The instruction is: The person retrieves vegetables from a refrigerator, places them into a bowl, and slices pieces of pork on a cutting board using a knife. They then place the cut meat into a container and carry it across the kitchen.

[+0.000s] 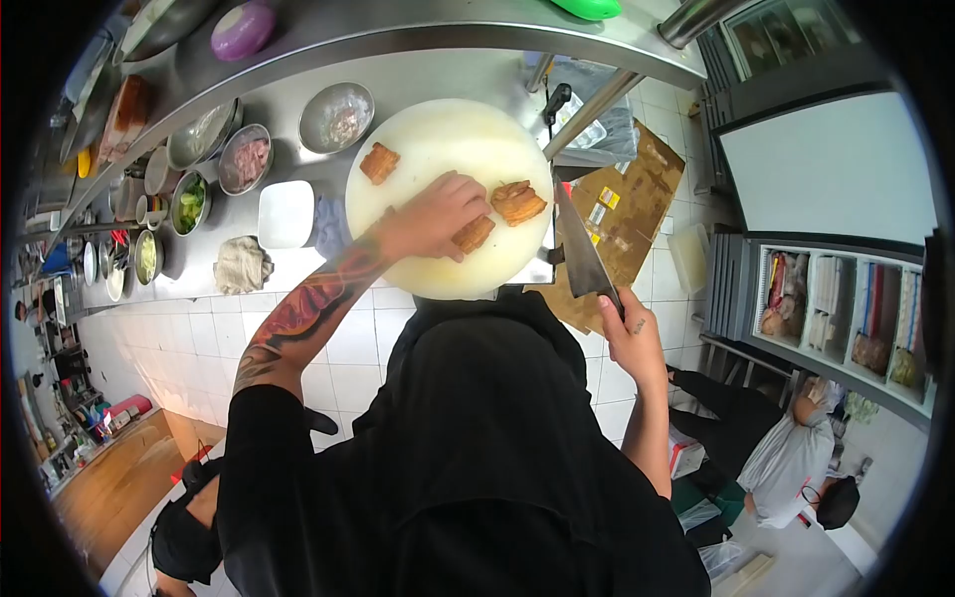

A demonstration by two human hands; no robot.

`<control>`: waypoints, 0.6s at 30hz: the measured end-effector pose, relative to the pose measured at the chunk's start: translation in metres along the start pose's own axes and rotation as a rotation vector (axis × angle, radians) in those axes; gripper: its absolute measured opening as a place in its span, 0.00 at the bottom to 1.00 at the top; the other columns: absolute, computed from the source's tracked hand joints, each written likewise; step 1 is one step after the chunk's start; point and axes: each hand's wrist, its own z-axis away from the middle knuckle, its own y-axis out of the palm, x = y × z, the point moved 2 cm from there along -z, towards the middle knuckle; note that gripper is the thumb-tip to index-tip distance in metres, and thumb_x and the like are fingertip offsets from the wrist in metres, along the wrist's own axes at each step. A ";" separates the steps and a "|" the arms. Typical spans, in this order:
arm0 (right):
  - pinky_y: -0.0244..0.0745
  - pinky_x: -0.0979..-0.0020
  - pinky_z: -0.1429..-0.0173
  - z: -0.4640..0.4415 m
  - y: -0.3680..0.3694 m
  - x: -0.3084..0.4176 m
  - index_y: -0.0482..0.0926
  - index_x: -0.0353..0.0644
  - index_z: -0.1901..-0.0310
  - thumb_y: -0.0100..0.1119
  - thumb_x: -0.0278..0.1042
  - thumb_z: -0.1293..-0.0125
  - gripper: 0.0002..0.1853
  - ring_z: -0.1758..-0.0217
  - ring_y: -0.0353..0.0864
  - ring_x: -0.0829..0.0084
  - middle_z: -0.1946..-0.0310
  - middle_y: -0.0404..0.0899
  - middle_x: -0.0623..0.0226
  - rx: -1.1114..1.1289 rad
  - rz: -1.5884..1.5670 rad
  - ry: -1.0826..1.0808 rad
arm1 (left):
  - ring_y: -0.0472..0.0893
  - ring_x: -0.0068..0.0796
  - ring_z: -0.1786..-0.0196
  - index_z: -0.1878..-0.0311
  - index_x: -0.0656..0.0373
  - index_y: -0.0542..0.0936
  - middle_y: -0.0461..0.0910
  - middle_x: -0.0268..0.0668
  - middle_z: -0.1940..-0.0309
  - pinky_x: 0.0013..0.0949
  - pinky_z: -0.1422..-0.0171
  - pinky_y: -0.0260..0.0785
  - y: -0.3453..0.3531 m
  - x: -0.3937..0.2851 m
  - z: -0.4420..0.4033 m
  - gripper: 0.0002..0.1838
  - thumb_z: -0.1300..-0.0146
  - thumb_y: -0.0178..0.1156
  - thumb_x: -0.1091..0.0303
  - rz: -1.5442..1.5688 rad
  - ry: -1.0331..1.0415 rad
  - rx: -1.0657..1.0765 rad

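A round white cutting board (408,129) lies on the steel counter with browned, roasted-looking pieces of meat on it. My left hand (438,214) reaches over the board, its fingers curled onto one meat piece (476,236) and partly covering it. To the right of that hand sits a larger meat piece (518,203), which looks sliced. A smaller meat piece (379,163) rests at the upper left of the board. Off the board's right edge, my right hand (634,338) is closed round the handle of a cleaver (585,249), its wide blade pointing up and away from me.
Metal bowls of raw meat (246,159) and green vegetables (189,204), a white square dish (286,215) and a crumpled cloth (242,266) stand left. A steel shelf (418,38) crosses above. An open ingredient fridge (836,313) and a person (791,453) are at right.
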 end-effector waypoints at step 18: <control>0.76 0.56 0.62 -0.015 0.002 0.022 0.81 0.34 0.49 0.61 0.42 0.22 0.17 0.68 0.86 0.48 0.72 0.84 0.47 -0.062 0.075 -0.039 | 0.72 0.52 0.34 0.34 0.59 0.71 0.71 0.46 0.38 0.50 0.30 0.67 0.041 -0.024 -0.053 0.36 0.43 0.76 0.58 0.090 -0.229 -0.364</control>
